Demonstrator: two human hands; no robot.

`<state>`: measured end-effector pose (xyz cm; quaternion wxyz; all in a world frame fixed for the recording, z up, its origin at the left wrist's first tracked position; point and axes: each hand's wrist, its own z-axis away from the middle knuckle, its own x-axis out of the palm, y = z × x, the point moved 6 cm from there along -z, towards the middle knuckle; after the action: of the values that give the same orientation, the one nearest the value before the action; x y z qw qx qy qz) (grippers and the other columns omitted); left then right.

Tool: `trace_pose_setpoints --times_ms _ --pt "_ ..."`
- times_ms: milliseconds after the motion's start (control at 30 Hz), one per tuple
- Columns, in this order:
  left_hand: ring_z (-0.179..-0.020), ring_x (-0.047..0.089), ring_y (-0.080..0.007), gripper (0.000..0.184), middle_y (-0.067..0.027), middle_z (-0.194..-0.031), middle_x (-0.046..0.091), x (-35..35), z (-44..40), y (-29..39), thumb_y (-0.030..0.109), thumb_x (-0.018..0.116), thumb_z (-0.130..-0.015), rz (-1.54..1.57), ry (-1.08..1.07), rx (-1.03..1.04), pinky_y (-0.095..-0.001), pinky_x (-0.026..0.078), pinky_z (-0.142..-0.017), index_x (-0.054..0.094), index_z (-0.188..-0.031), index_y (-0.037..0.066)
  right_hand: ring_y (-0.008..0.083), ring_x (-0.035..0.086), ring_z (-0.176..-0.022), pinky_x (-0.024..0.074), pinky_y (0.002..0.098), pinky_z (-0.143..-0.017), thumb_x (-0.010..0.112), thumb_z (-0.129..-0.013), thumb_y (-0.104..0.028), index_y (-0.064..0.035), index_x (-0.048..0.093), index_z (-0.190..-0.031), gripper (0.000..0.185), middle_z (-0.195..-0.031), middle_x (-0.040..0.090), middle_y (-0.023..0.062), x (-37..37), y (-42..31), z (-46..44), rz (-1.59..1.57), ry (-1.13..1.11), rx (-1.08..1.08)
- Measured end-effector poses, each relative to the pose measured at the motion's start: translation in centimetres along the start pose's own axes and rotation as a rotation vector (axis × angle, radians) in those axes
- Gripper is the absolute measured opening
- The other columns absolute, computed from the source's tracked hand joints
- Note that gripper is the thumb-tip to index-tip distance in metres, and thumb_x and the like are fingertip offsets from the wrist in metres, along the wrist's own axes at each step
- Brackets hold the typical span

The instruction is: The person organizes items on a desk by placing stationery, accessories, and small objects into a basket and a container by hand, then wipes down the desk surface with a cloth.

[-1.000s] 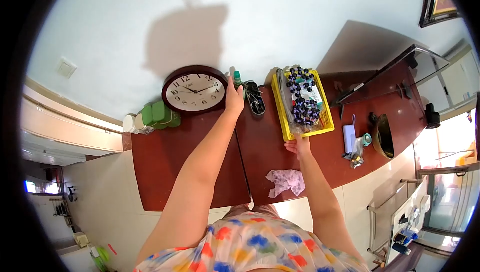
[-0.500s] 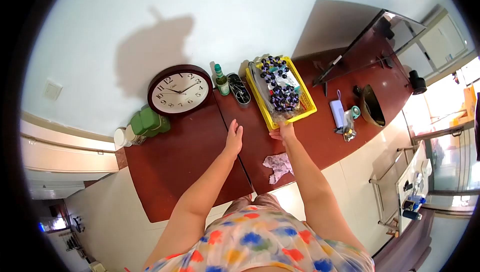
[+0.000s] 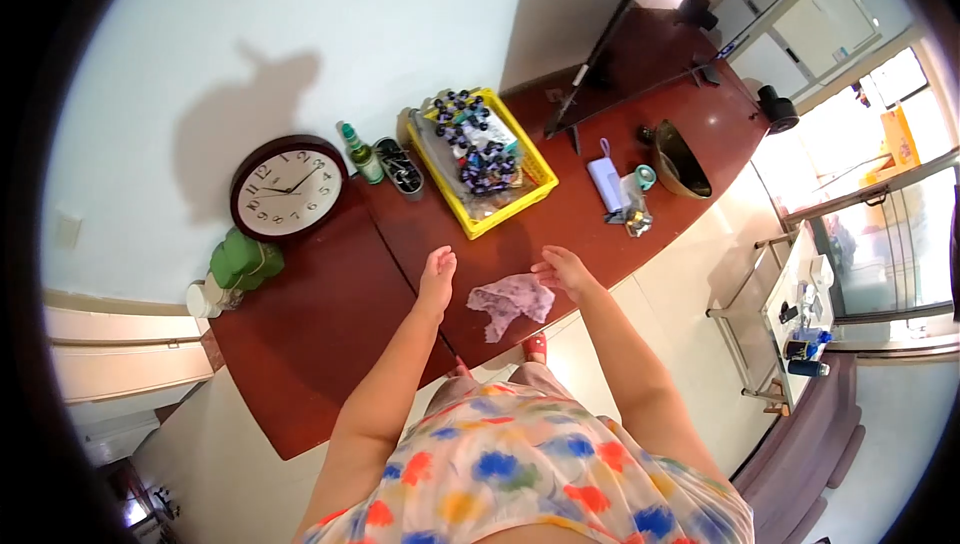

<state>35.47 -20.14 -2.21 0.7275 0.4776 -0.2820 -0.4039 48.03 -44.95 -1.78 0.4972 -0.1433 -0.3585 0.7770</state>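
My left hand point(image 3: 437, 279) is over the front of the dark red table, fingers stretched out and nothing in it. My right hand point(image 3: 564, 272) has its fingers apart at the right edge of a crumpled pink patterned cloth point(image 3: 508, 300); whether they touch it I cannot tell. Behind both hands stands a yellow plastic basket point(image 3: 515, 205), holding a bunch of dark beaded pieces point(image 3: 489, 168), papers and clear plastic. To its left are an oval dark container point(image 3: 401, 168) and a green bottle point(image 3: 362, 155) with a white label.
A round wall clock point(image 3: 289, 188) leans at the back left, with a green container point(image 3: 245, 260) beside it. On the right lie a lavender case point(image 3: 605, 185), a tape roll point(image 3: 645, 177) and a bowl point(image 3: 682, 161). A television point(image 3: 650, 54) stands behind them.
My right hand has let go of the basket's front edge and come back toward the cloth. The basket now sits apart from both hands. The whole view has shifted and turned.
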Motion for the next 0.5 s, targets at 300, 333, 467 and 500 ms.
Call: trace_pose_setpoints --times_ms 300,333,467,500 --pt "-0.113 0.050 -0.0169 0.032 -0.0073 -0.118 0.057 14.8 -3.4 -0.8 0.012 0.054 -0.093 0.034 -0.060 0.004 -0.0292 0.038 -0.099 0.051 -0.124 0.006 0.0214 0.064 -0.077 0.0544 0.0355 -0.069 0.048 -0.098 -0.028 -0.0060 0.040 -0.127 0.038 -0.094 0.065 0.0148 -21.5 -2.3 0.8 -0.336 0.099 -0.103" --pt "-0.113 0.050 -0.0162 0.032 -0.0063 -0.118 0.057 16.7 -3.4 -0.5 0.011 0.054 -0.093 0.039 -0.036 -0.059 -0.0287 0.038 -0.098 0.051 -0.124 0.007 0.0218 0.064 -0.076 0.0544 0.0356 -0.068 0.048 -0.098 -0.029 -0.0066 0.041 -0.125 0.036 -0.094 0.065 0.0146 -24.5 -3.0 -0.7 -0.367 0.053 -0.109" --pt "-0.107 0.051 -0.0111 0.032 -0.0002 -0.117 0.057 24.6 -2.8 0.2 0.015 0.054 -0.093 0.107 0.017 -0.250 -0.0268 0.039 -0.090 0.052 -0.124 0.012 0.0233 0.061 -0.080 0.0533 0.0362 -0.071 0.048 -0.094 -0.050 0.0052 0.055 -0.109 0.058 -0.097 0.063 0.0146 -35.0 -4.4 -3.9 -0.545 0.134 -0.089" --pt "-0.108 0.051 -0.0111 0.032 0.0002 -0.119 0.057 26.4 -2.6 0.5 0.017 0.055 -0.092 0.115 -0.013 -0.265 -0.0275 0.039 -0.091 0.052 -0.124 0.013 0.0237 0.061 -0.082 0.0534 0.0364 -0.072 0.050 -0.091 -0.054 0.0060 0.054 -0.110 0.063 -0.099 0.063 0.0152 -36.8 -5.1 -4.4 -0.576 0.176 -0.069"
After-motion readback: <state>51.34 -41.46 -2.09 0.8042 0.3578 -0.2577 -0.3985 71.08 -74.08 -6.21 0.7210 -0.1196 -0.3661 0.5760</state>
